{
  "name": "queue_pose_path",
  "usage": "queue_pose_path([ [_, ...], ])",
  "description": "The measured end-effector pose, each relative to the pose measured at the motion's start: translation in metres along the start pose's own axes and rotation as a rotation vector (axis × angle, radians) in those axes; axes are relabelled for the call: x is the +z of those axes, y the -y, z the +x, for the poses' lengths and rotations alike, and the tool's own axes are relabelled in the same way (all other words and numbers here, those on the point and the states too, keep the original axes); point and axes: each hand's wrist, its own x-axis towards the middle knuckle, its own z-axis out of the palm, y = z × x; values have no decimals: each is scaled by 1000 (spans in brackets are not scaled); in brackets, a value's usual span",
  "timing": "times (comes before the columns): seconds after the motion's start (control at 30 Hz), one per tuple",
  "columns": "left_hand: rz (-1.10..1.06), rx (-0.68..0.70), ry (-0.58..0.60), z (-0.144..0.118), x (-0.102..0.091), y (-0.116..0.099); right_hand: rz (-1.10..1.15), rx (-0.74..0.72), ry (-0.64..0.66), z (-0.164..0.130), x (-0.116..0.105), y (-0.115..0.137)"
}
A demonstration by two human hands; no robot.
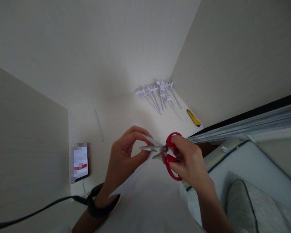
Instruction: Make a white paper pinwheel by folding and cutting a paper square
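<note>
Cutting step in hand: right hand (pixel 189 161) grips the red-handled scissors (pixel 168 153), fingers curled through the loops, blades parted. Left hand (pixel 123 153) pinches a small white paper piece (pixel 147 142) between thumb and fingertips, right at the blades, mid-scene above the table (pixel 126 113). Next move likely calls for a steady pinch and clean closure. Far right: a cluster of paper pinwheels (pixel 157 94), a yellow utility knife (pixel 193 118) beside it. Far left: a thin white stick (pixel 99 124). Near left: a phone (pixel 80 161). No containers visible.

Left hand (pixel 126 155) pinching, right hand (pixel 188 161) closed, nearly touching.
</note>
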Motion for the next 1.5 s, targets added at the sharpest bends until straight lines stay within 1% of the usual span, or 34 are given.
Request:
queue_pose_path([
  [0.13,-26,-17,13,1,1,0,42,38,9,1,1,0],
  [0.23,-67,-25,28,1,1,0,157,79,16,1,1,1],
  [0.3,-92,-40,36,-1,2,0,262,140,36,2,2,2],
  [0.4,-104,-71,28,-4,2,-1,384,270,68,2,3,1],
  [0.5,-13,-95,-7,-8,2,-3,543,342,54,1,4,1],
  [0.63,174,-48,-56,-12,0,0,831,353,13,-1,8,0],
  [0.77,284,-23,-73,-11,0,5,1015,368,55,0,10,1],
  [0.83,303,-28,-89,-9,1,6,1031,379,96,2,10,1],
  [0.93,261,-63,-105,-8,4,6,970,401,128,3,11,3],
  [1.07,135,-139,-96,-6,4,4,918,440,97,2,12,5],
  [1.23,4,-226,20,-6,-3,5,929,457,62,3,11,3],
  [1.37,-36,-253,120,-5,-5,9,916,462,61,3,11,0],
  [1.43,-38,-257,141,-5,-5,11,922,467,73,2,11,0],
  [1.5,-38,-255,127,-5,-5,11,941,471,84,1,10,-2],
])
